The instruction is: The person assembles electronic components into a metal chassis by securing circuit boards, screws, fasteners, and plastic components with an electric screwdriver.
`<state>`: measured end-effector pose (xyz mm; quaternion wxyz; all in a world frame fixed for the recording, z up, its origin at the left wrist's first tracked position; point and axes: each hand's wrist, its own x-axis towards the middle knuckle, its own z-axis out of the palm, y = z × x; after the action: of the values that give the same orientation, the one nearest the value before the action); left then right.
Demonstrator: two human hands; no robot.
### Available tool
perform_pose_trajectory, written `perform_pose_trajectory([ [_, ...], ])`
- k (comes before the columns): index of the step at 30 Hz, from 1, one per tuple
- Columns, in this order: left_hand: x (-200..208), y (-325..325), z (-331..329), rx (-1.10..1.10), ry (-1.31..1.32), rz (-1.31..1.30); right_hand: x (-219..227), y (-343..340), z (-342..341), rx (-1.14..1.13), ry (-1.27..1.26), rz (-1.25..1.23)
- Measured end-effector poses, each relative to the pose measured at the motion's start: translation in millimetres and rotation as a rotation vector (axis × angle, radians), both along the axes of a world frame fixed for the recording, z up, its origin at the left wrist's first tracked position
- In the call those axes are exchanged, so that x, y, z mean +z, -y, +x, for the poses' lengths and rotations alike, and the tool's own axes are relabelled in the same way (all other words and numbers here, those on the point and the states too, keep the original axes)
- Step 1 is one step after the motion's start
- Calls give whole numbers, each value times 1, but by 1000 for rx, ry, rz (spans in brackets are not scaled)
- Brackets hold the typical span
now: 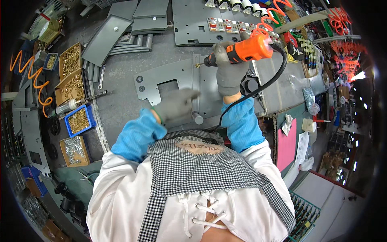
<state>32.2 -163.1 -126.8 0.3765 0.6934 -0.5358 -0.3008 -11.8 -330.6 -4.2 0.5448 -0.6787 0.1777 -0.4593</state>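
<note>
Fastening the bar point(196, 86) to the plate point(150, 88) by the desk point(117, 94)'s near edge seems the step, right hand point(227, 74) clamped round the driver point(250, 49), left hand point(177, 107) over the plate (blurred, grip unclear), the next move needing a well-seated bit point(200, 64).

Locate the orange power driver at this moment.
In the head view, the orange power driver is above and right of centre, gripped in the gloved right hand, its tip pointing left over the notched gray plate.

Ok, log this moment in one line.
Right hand: holds orange screwdriver; left hand: blurred, over grey plate; bit: near far end of narrow bar
</note>
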Motion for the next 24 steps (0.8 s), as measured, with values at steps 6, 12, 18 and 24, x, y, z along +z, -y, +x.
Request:
perform_pose_trajectory([
  [6,11,-24,-49,-165,30,-60,21,-18,7,82,-93,43],
  [12,7,-20,-63,-264,-33,-11,16,-25,-4,152,-243,3],
  [18,7,-6,-72,-272,-51,64,14,-34,4,196,-149,16],
  [24,7,7,-78,-234,-135,69,21,-26,15,283,-304,-12],
])
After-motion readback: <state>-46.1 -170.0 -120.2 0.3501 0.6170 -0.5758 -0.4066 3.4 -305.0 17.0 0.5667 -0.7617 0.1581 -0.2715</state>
